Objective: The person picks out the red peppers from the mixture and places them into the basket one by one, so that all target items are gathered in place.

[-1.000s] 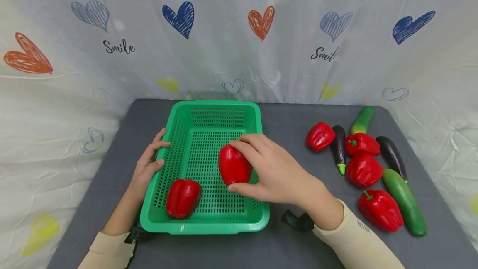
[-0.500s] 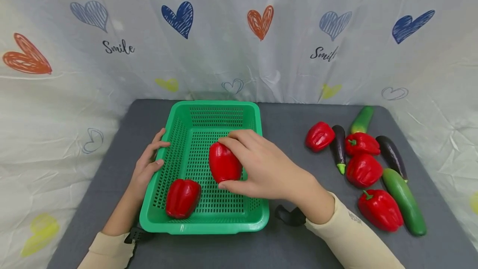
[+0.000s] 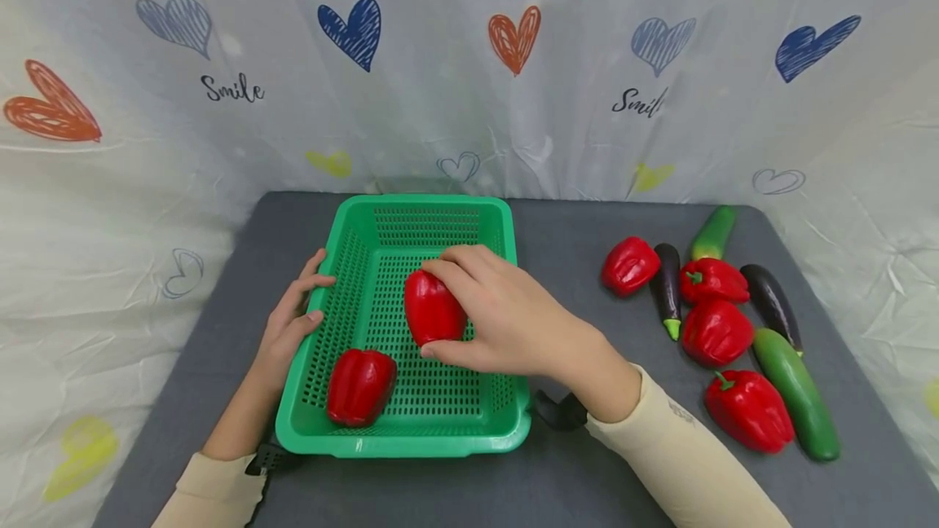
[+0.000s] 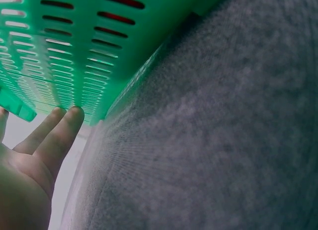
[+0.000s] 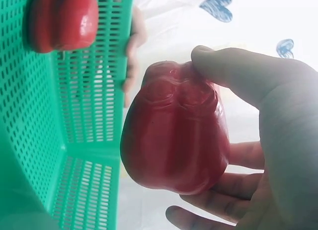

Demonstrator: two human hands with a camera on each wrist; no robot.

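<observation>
My right hand holds a red bell pepper above the middle of the green basket. Its thumb and fingers are on opposite ends of the pepper; in the right wrist view the held pepper is apart from the basket. A second red bell pepper lies in the basket's near left corner. At the left rim, my left hand grips the basket, thumb and a finger over the edge. In the left wrist view, fingers touch the basket's perforated outer wall.
To the right on the grey table lie several red bell peppers, two eggplants, a green cucumber-like vegetable and another green vegetable. A white curtain with printed hearts hangs behind the table.
My right hand has carried the bell pepper leftward and slightly away from me over the basket. The left hand and the pepper lying in the basket have kept their places.
</observation>
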